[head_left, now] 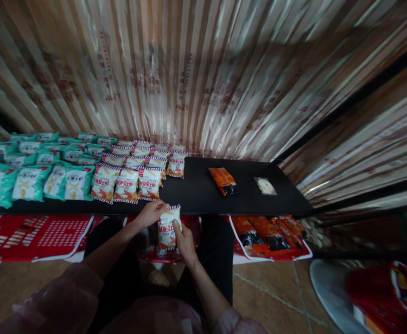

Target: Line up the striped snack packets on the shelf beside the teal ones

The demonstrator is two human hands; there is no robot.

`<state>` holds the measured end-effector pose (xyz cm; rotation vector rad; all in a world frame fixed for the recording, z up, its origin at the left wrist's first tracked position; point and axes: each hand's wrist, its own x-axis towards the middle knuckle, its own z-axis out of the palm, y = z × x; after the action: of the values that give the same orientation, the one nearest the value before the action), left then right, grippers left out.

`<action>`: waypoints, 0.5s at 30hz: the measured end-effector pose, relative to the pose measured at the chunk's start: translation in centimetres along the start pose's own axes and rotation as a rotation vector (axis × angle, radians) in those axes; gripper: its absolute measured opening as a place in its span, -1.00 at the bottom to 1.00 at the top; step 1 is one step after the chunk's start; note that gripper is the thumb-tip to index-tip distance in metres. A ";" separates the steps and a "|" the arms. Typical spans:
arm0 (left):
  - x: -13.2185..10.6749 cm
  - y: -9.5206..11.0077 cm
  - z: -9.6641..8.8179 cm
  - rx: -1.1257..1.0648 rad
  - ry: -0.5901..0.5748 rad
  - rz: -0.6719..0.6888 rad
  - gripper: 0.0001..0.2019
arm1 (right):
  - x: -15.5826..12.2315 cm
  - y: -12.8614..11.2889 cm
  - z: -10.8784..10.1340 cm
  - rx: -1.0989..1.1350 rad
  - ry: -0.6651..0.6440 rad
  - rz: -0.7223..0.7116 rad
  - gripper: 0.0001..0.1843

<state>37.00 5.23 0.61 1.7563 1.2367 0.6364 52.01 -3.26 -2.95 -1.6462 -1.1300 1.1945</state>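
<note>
A white and orange snack bag (166,233) with red lettering is held upright just in front of the black shelf (193,195). My left hand (151,213) pinches its top left corner. Its right side is in the grip of my right hand (185,242), the thumb lying on the front. Just beyond, on the shelf, stand rows of matching snack bags (149,183). To their left are several rows of teal and white snack bags (74,181).
An orange and black packet (223,181) and a small clear packet with white contents (265,186) lie on the shelf's right part. Below are a red basket (50,236) at left and a red basket of orange packets (271,253) at right. Striped sheeting (175,74) hangs behind.
</note>
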 end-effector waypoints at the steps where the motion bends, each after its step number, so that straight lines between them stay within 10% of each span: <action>1: 0.0 -0.1 0.0 -0.056 0.021 -0.009 -0.62 | 0.0 -0.2 -0.1 0.014 0.012 0.004 -0.30; 15: -2.2 -1.0 2.9 -0.564 -0.024 -0.196 -0.49 | 2.1 -1.9 -0.8 0.141 0.149 0.033 -0.28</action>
<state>37.94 2.26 -1.55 1.1589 1.0635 0.7563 52.71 -0.76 -1.59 -1.6220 -0.9089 1.1251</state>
